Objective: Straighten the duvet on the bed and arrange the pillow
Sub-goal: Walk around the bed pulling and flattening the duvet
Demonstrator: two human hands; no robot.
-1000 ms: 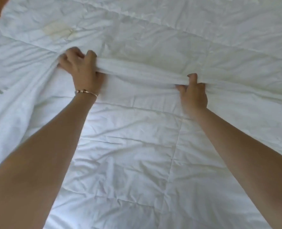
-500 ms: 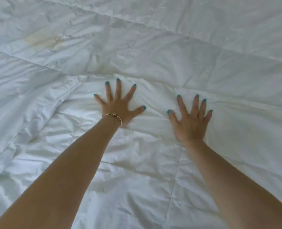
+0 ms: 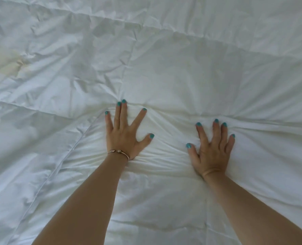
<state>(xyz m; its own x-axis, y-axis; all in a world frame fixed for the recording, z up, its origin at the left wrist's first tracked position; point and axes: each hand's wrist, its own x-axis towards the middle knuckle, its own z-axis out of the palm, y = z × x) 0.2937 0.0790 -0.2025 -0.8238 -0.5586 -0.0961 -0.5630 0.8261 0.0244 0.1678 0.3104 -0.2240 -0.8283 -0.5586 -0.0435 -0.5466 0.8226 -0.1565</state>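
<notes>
Pressing flat on white duvet filling whole view, left hand at 9 o'clock of right hand, fingers splayed straight, gripping nothing, bracelet on left wrist.

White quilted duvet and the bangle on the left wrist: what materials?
White quilted duvet: looks like smooth woven cotton or microfibre with a slight sheen, padded; fine creases, stitched panels and dents under the hands suggest it. Thin bangle: likely polished rose-gold-toned metal, judging by its glint and knobbed ends.

A white quilted duvet (creased, yellowish stain at left) covers the bed.
</notes>
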